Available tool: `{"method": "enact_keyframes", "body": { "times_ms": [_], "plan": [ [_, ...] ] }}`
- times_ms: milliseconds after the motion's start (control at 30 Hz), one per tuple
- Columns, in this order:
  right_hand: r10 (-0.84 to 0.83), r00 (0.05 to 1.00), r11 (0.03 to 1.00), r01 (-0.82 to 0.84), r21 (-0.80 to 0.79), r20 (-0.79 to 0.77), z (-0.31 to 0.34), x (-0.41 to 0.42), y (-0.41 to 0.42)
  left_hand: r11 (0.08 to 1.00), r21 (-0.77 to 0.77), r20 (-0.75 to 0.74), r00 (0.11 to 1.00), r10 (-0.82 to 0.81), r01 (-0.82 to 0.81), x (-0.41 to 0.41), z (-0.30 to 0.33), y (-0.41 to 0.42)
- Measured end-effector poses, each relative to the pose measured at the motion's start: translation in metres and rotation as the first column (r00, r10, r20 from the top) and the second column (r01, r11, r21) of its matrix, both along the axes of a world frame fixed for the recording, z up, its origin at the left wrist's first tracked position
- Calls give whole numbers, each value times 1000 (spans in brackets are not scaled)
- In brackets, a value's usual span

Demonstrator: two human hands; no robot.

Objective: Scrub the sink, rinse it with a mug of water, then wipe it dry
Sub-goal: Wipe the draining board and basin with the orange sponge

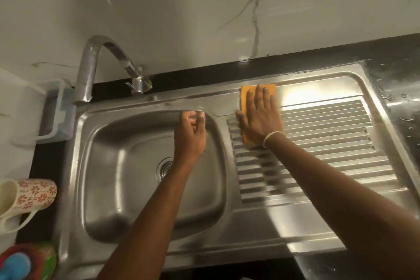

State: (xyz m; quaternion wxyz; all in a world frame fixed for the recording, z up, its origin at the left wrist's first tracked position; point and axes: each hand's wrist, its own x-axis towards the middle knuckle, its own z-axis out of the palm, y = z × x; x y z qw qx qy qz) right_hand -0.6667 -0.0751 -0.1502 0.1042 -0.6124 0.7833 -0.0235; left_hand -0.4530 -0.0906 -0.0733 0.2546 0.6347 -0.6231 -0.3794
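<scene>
A steel sink [109, 188] with a round drain [164, 169] lies in front of me, and its ribbed drainboard [329, 143] extends to the right. My right hand [261, 116] presses flat, fingers spread, on an orange cloth [246, 95] at the drainboard's far left corner. My left hand [191, 134] hovers over the bowl's far right corner with its fingers curled loosely and nothing in them. A floral mug [34, 193] lies on its side on the counter to the left of the sink.
A curved steel tap [91, 68] rises behind the bowl. A grey plastic holder [56, 118] hangs at the left. A red, green and blue scrubber item [27, 261] sits at the bottom left. The black counter [400, 88] on the right is wet.
</scene>
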Motion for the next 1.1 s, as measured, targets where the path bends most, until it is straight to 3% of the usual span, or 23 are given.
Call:
{"method": "enact_keyframes", "body": {
  "times_ms": [167, 333, 533, 800, 1100],
  "plan": [
    [86, 996, 996, -86, 7, 10, -1, 44, -12, 996, 14, -7, 997, 83, -83, 23, -2, 3],
    [340, 940, 941, -340, -6, 23, 4, 82, -14, 993, 34, 32, 993, 115, -116, 8, -1, 11],
    [502, 865, 865, -502, 13, 4, 0, 58, 4, 993, -1, 92, 989, 114, -115, -36, 6, 32],
    [470, 880, 882, -471, -12, 63, 4, -23, 26, 991, 1, 126, 983, 131, -132, -69, 17, 46],
    [264, 964, 964, -264, 18, 27, 4, -168, 75, 999, 25, 138, 990, -38, 34, -123, 24, 61]
  ]
}}
